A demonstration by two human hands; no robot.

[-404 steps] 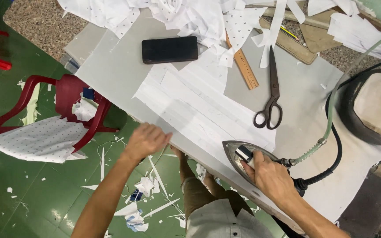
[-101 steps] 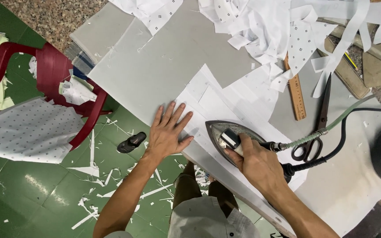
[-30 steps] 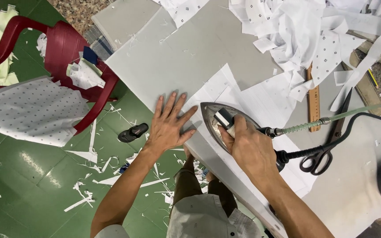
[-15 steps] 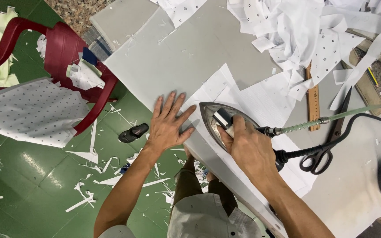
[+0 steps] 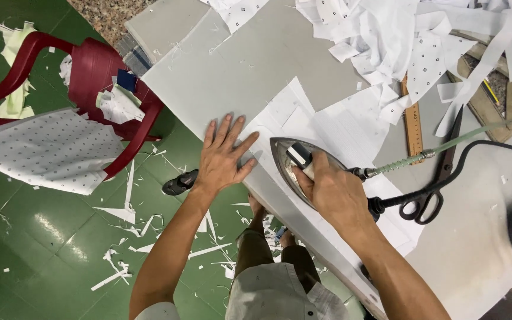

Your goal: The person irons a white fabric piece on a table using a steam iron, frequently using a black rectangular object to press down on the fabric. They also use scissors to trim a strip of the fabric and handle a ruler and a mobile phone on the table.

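Note:
My right hand [image 5: 334,195] grips the handle of a metal steam iron [image 5: 287,159], which rests on white fabric strips [image 5: 333,127] laid on a grey padded table [image 5: 238,65]. A green hose [image 5: 445,148] and a black cable [image 5: 445,181] run from the iron's rear to the right. My left hand [image 5: 223,157] lies flat, fingers spread, on the table's near edge, pressing the end of the strips just left of the iron's tip.
Black scissors [image 5: 437,181] and a wooden ruler [image 5: 412,127] lie right of the iron. A heap of white dotted fabric scraps [image 5: 398,35] covers the table's far side. A red plastic chair [image 5: 99,83] with cloth stands left; scraps and a sandal [image 5: 179,182] litter the green floor.
Over the last second the iron and both hands have stayed almost in place on the strips. Much earlier the iron was farther right along the strips and my left hand was off the table edge.

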